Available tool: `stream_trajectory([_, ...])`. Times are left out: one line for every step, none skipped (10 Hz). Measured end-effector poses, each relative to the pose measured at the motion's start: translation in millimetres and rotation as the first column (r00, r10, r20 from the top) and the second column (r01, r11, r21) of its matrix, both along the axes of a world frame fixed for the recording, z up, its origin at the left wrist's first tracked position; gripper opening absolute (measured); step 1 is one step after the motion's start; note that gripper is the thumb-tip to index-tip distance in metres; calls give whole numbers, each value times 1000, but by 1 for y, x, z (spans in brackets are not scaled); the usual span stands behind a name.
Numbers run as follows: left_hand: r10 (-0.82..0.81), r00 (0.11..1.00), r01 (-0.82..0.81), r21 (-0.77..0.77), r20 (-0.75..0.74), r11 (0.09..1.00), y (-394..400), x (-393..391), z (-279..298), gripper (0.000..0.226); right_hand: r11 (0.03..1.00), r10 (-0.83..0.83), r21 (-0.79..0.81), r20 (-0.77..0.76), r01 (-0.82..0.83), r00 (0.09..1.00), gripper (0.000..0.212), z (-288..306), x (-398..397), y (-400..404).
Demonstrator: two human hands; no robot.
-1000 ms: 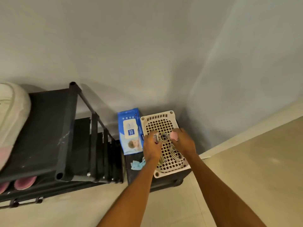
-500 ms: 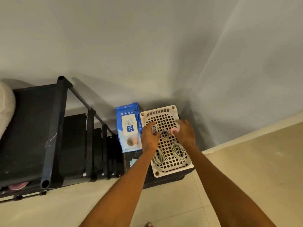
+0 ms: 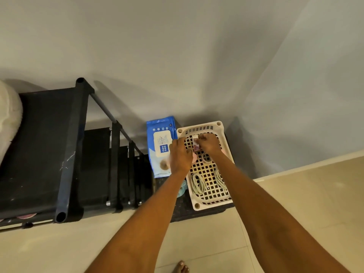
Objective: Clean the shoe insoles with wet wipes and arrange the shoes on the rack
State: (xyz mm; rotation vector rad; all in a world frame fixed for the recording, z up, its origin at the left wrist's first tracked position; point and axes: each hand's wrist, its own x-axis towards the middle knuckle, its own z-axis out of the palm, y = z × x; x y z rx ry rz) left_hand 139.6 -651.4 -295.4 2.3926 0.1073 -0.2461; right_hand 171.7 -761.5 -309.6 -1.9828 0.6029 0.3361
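From the head view, both arms reach down to a white perforated plastic basket (image 3: 199, 203) that sits on a low dark stand in the corner of the room. The left hand (image 3: 180, 154) hovers at the basket's left rim with its fingers curled; a pale pink object shows under it, but whether the hand grips it I cannot tell. The right hand (image 3: 209, 143) pinches a small white-and-maroon item (image 3: 196, 144) over the far half of the basket. Half a second ago that small item was in the left hand and the right held the pink piece, so the hands have crossed over or swapped. Inside the basket lie a small ring of tape (image 3: 206, 157) and two bundles of pale coiled laces (image 3: 197, 182).

The blue pack of wet wipes (image 3: 160, 146) lies flat just beside the basket on its left, lid apparently closed and untouched. The black tiered shoe rack (image 3: 69, 146) stands further left against the wall, with a cream shoe (image 3: 8, 115) at its far end and pink footwear barely showing on a lower shelf.

The camera has tipped slightly downward, bringing a bare foot (image 3: 181, 267) into the bottom edge. By my reading the person is sorting basket oddments, and insole wiping has not begun
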Motion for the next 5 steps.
stream_trajectory([-103,989,77,229,103,970,13,-7,-8,40,989,88,-113,-44,-93,995,30,-4,7,3])
stream_trajectory([-175,980,136,328,94,935,22,-9,-14,43,987,103,-123,-23,-105,994,29,-6,10,5])
stream_trajectory([-213,977,190,352,26,917,27,-14,-16,45,992,44,-115,1,-44,999,27,-4,4,8])
stream_trajectory([-217,976,206,330,-1,921,31,-16,-14,45,980,-16,-197,111,37,994,23,9,-3,12])
stream_trajectory([-242,970,227,306,10,925,36,-31,-2,45,977,-67,-187,207,107,976,22,28,-25,25])
